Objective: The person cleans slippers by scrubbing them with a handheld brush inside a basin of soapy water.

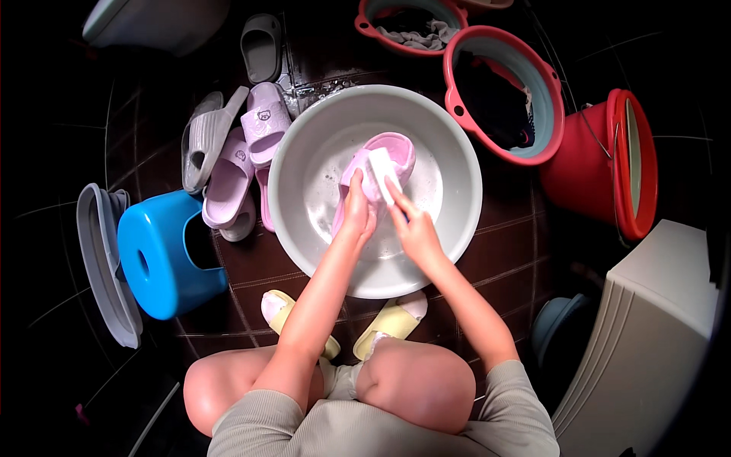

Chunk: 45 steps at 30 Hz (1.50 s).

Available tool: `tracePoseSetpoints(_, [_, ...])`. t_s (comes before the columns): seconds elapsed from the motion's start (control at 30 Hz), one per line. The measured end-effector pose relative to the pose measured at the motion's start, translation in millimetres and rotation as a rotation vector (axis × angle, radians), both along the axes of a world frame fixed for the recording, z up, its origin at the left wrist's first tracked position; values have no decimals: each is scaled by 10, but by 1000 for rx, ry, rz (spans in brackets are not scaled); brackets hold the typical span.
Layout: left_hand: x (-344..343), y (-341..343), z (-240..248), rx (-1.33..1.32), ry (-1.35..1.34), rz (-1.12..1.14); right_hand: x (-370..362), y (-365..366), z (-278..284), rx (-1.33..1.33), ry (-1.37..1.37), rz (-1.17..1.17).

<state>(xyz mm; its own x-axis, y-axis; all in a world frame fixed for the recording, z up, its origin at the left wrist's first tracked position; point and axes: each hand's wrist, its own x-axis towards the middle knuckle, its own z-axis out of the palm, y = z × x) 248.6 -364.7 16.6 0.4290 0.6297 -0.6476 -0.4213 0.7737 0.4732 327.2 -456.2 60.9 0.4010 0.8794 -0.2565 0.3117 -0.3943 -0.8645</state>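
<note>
A pink slipper (pixel 406 146) is held over the inside of a large pale grey basin (pixel 455 171). My left hand (pixel 356 209) grips the slipper along its left side, with the thumb up near the strap. Closed round a white scrubbing brush (pixel 381 161), my right hand (pixel 415 230) presses it against the slipper's upper. The brush's underside and part of the strap are hidden. The basin's bottom looks wet and shiny.
Left of the basin lie lilac slippers (pixel 227 189) and grey slippers (pixel 209 145), beside a blue stool (pixel 152 255). At right stand a coral-rimmed tub (pixel 556 126) with dark cloth and a red bucket (pixel 582 171). My feet in yellow slippers (pixel 377 329) are close to the basin.
</note>
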Motion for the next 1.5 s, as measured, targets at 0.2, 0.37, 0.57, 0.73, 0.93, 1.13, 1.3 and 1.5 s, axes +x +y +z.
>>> tracePoseSetpoints(0.2, [-76,-9,66,-20,169,-43,-267,-50,37,126,-83,104])
tracePoseSetpoints(0.37, [-11,-133,-137,116,257,24,-27,156,97,16,37,-60])
tracePoseSetpoints(0.57, [-2,-167,-198,245,362,1,90,165,69,156,-49,-110])
tracePoseSetpoints(0.73, [-116,-21,-67,159,87,9,-112,-82,155,32,-20,35])
tracePoseSetpoints(0.93, [-248,120,-75,-193,-333,155,-205,-93,298,-70,159,80])
tracePoseSetpoints(1.13, [-103,-19,20,1,-251,56,110,336,410,-175,-89,-67])
tracePoseSetpoints(1.3, [-176,99,130,11,-334,67,-133,-4,311,-67,-214,171])
tracePoseSetpoints(1.5, [-139,96,222,22,-296,101,-131,92,412,-114,13,36])
